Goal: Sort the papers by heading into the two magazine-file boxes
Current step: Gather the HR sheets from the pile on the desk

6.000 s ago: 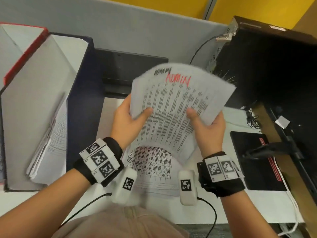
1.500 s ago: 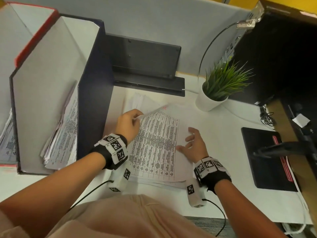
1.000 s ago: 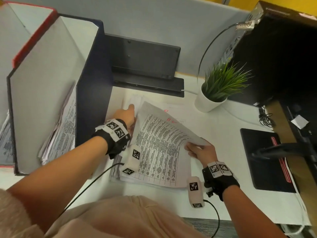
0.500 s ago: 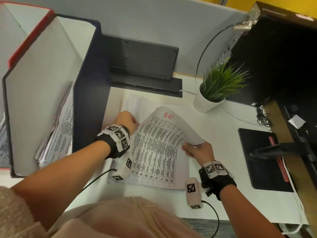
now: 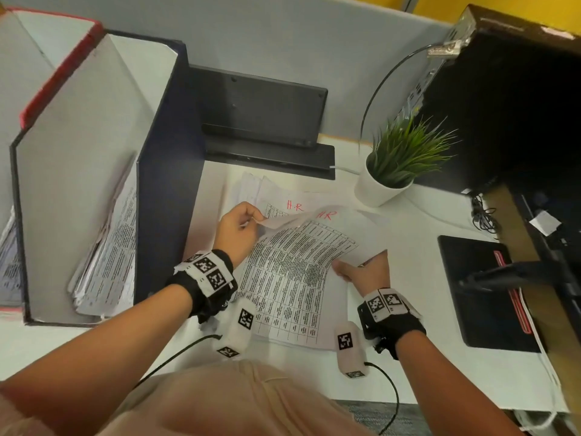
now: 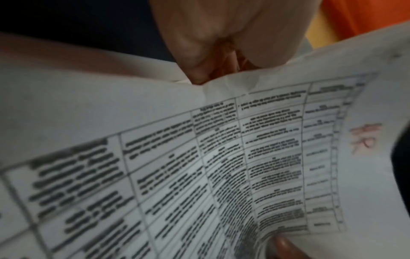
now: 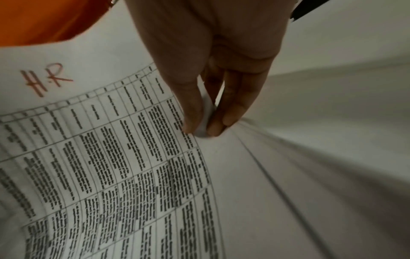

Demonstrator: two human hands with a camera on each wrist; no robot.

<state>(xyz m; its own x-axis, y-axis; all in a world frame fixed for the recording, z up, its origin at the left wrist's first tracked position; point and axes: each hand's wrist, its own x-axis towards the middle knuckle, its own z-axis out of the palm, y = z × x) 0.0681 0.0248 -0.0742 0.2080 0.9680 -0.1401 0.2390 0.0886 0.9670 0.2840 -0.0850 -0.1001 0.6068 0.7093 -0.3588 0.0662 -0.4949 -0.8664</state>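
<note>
A printed sheet (image 5: 292,262) with a table and a red "HR" heading (image 5: 323,214) is lifted off the paper pile (image 5: 251,190) on the white desk. My left hand (image 5: 239,228) pinches its top left corner; in the left wrist view the fingers (image 6: 199,66) curl on the sheet's (image 6: 221,157) edge. My right hand (image 5: 361,272) pinches the right edge, thumb and fingers (image 7: 193,113) on the sheet (image 7: 111,157). Another "H.R" sheet (image 5: 294,205) lies beneath. A dark blue file box (image 5: 163,171) at left holds papers (image 5: 107,247); a red-edged box (image 5: 59,67) stands behind it.
A black stand (image 5: 261,121) sits at the back against the grey partition. A potted green plant (image 5: 396,158) stands right of the pile. A black pad (image 5: 484,291) and a dark monitor (image 5: 503,105) are at the right.
The top sheet has come up off the pile, held at both sides; my left hand moved from the pile's far corner to pinch the sheet's top left corner, uncovering a second "H.R" sheet.
</note>
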